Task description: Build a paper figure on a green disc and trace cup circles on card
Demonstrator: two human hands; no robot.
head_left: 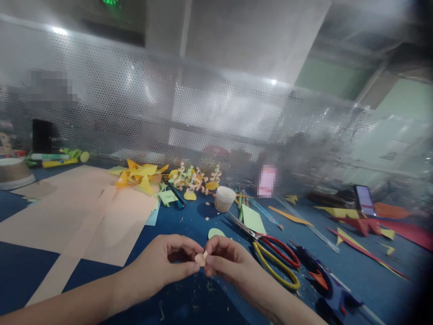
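Between my fingertips, low in the middle of the view, is a small peach paper piece (200,259). My left hand (174,258) pinches it from the left with thumb and index finger. From the right, my right hand (226,257) pinches the same piece, its fingertips touching or nearly touching the left ones. Just behind my hands lies a pale green paper disc (215,233). Scissors (253,234) with one red and one yellow handle lie right of my right hand, blades pointing up and left.
Peach paper sheets (77,216) cover the left. Behind stand yellow paper shapes (140,176), curled paper pieces (196,178) and a white tape roll (224,199). A blue glue gun (324,280), paper strips (365,257) and a phone (364,200) are at right.
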